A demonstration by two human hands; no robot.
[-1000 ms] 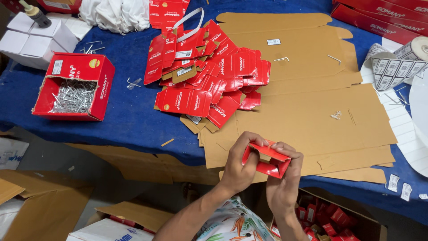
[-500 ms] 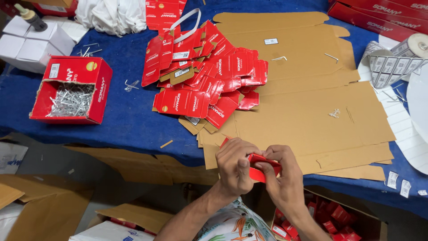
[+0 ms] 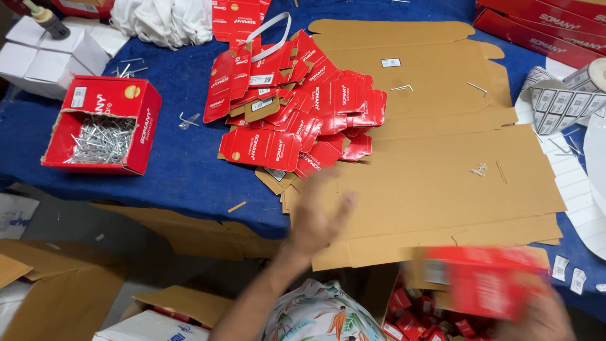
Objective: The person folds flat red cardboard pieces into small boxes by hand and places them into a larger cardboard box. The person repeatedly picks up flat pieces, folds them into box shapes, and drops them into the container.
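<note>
My right hand point(image 3: 536, 319) blurring, half cut off, gripping a red box point(image 3: 489, 284), left hand point(image 3: 319, 215) hovering spread open, blurred, over cardboard sheet point(image 3: 442, 170)

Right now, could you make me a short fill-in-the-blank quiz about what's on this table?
1. The open red box at left holds metal ____.
2. The flat red cartons lie in a heap, partly on a sheet of brown ____.
3. The table's cloth is ____.
4. The right hand holds a blurred ____ box.

Missing words: nails; cardboard; blue; red
</note>
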